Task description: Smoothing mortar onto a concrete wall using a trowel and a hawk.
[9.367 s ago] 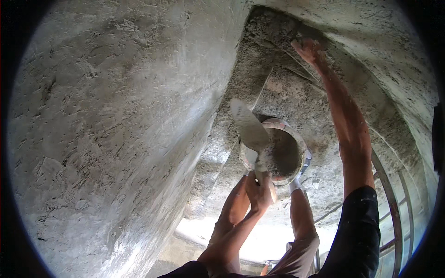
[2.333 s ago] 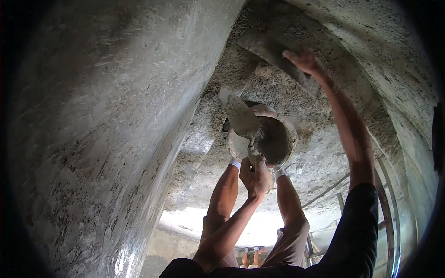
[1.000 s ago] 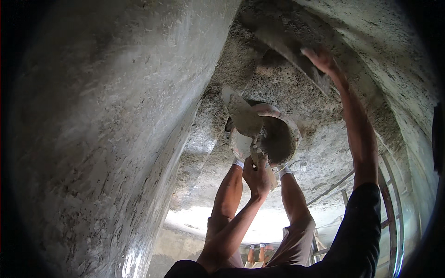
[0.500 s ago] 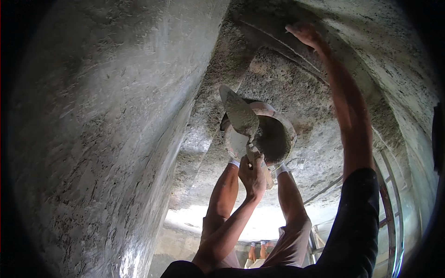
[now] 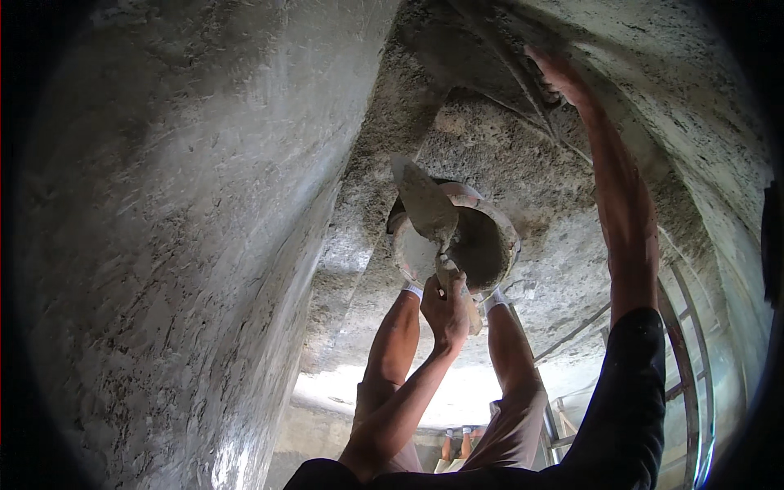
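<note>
My left hand (image 5: pixel 446 309) is closed round the handle of a pointed trowel (image 5: pixel 426 202), its blade coated in grey mortar and held over a bucket. The round, pale bucket (image 5: pixel 515 245), smeared with mortar, stands below the blade and holds wet grey mortar (image 5: pixel 482 245). A tan piece (image 5: pixel 473 315) shows beside my left hand, perhaps the handle's end. Far up to the right, my outstretched right hand (image 5: pixel 562 79) is slightly smeared and seems closed on a long, dark straight bar (image 5: pixel 516 72) lying along the rough surface; its fingers are partly hidden.
A tall grey plastered wall (image 5: pixel 180 229) rises on my left, and a rough curved wall (image 5: pixel 686 98) on my right. Ladder-like rails (image 5: pixel 688 376) stand at lower right. My legs (image 5: pixel 394 335) straddle behind the bucket; another person's legs (image 5: pixel 456 445) show at the bottom.
My right hand has shifted slightly right and nearer, and the long dark bar beside it shows at a steeper slant. The trowel, my left hand and the bucket have hardly moved.
</note>
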A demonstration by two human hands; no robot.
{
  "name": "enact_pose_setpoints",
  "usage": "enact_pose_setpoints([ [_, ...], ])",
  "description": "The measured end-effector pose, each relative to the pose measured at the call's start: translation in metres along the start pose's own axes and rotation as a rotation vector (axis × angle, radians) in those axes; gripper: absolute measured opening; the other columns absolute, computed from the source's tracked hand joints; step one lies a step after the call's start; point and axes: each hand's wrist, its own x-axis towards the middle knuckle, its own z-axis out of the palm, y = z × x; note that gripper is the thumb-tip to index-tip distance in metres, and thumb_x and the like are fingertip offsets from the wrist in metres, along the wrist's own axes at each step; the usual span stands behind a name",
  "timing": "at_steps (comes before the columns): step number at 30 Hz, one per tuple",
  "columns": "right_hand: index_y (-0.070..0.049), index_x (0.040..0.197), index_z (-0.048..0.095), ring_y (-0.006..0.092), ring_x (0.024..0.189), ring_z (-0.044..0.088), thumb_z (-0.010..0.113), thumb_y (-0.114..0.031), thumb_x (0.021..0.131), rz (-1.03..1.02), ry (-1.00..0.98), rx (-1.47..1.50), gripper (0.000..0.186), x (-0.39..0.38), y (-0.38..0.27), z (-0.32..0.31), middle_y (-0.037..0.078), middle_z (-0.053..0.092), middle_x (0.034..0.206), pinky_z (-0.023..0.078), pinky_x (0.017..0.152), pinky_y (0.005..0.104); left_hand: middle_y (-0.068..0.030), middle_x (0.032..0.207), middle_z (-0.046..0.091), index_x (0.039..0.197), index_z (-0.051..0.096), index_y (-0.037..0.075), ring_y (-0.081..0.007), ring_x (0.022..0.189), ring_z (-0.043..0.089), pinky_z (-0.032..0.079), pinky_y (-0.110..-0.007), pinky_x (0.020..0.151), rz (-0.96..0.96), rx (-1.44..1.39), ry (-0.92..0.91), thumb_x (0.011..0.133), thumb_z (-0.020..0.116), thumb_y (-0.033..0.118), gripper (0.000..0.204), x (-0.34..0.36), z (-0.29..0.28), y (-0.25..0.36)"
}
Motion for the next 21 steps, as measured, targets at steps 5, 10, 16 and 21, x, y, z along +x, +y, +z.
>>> enact_pose_setpoints([
  [5,-0.005,0.067,0.058,0.0155,0.042,0.040,0.051,-0.049,0.084,-0.389,0.197,-0.285,0.048,-0.010,0.038,0.002,0.003,0.040,0.043,0.032,0.041,0.0362,-0.0095,0.076,0.055,0.094,0.053,-0.003,-0.0169,0.061,0.054,0.045,-0.030,0.056,-0.025,-0.049,-0.006,0.081,0.057,0.023,0.029,0.001,0.001,0.004],
  [10,-0.008,0.097,0.059,0.0189,0.047,0.050,0.057,-0.041,0.083,-0.605,0.685,-0.338,0.036,-0.001,0.208,-0.011,0.010,0.060,0.075,0.044,0.046,0.0375,-0.0087,0.073,0.056,0.085,0.056,-0.003,-0.0148,0.067,0.053,0.042,-0.030,0.062,-0.034,-0.075,-0.013,0.080,0.058,0.019,0.023,-0.001,0.007,0.006],
  [16,-0.015,0.129,0.038,0.0193,0.079,0.057,0.051,-0.032,0.087,-0.299,0.442,-1.660,0.048,0.025,0.105,0.021,0.013,0.051,0.114,0.053,0.055,0.0282,-0.0081,0.076,0.057,0.088,0.056,-0.003,-0.0142,0.069,0.053,0.042,-0.028,0.064,-0.228,-0.218,0.011,0.080,0.059,0.020,0.024,-0.001,-0.006,0.032],
  [21,-0.012,0.133,0.033,0.0231,0.102,0.052,0.045,-0.032,0.089,-0.857,1.200,-1.818,0.050,0.134,0.063,0.025,0.015,0.038,0.131,0.053,0.060,0.0312,-0.0113,0.080,0.058,0.090,0.055,-0.001,-0.0193,0.072,0.055,0.043,-0.032,0.067,-0.105,-0.148,-0.077,0.079,0.061,0.025,0.028,-0.010,0.012,0.012],
])
